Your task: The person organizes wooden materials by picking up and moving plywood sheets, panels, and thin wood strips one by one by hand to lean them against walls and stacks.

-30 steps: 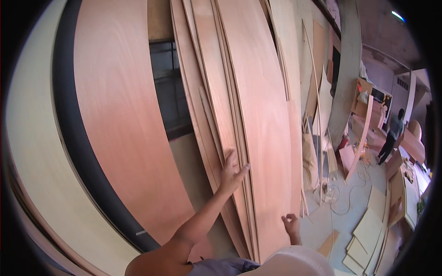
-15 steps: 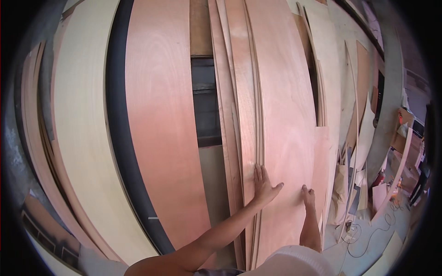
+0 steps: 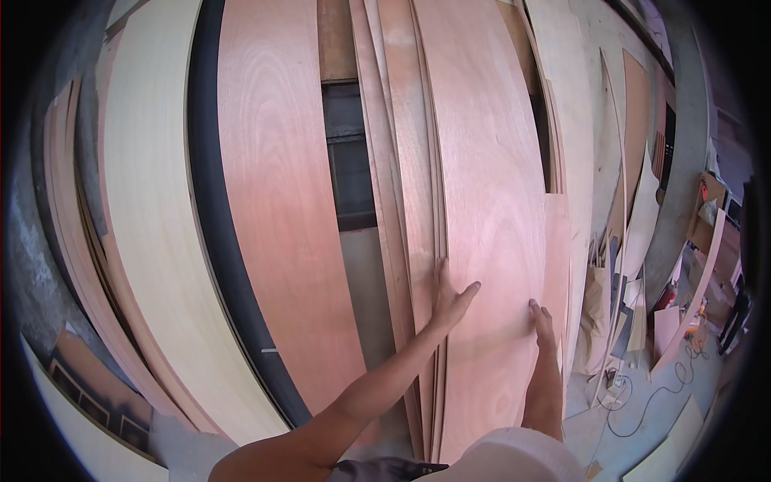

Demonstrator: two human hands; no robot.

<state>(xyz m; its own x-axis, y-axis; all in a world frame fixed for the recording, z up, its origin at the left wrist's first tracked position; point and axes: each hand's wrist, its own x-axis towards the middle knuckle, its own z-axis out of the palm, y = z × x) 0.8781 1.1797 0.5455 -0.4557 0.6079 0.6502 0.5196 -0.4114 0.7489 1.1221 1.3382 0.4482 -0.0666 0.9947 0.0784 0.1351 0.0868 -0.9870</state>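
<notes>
The left hand point(image 3: 446, 299) is lying spread, fingers splayed, along the left edge of the front plywood sheet point(image 3: 490, 241), while the right hand point(image 3: 543, 320) is pressing flat, fingers together, near its right edge. That reddish sheet is leaning upright against more stacked sheets point(image 3: 401, 177). Since a moment ago the right hand has been sliding outward. Farther left, a pale veneer panel point(image 3: 152, 241) is leaning; offcuts and a cable point(image 3: 658, 394) are littering the workshop floor point(image 3: 642, 418).

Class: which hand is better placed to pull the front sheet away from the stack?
Left, probably. The left hand sits at the front sheet's left edge, fingers along the seam. The right hand lies flat on its face.
</notes>
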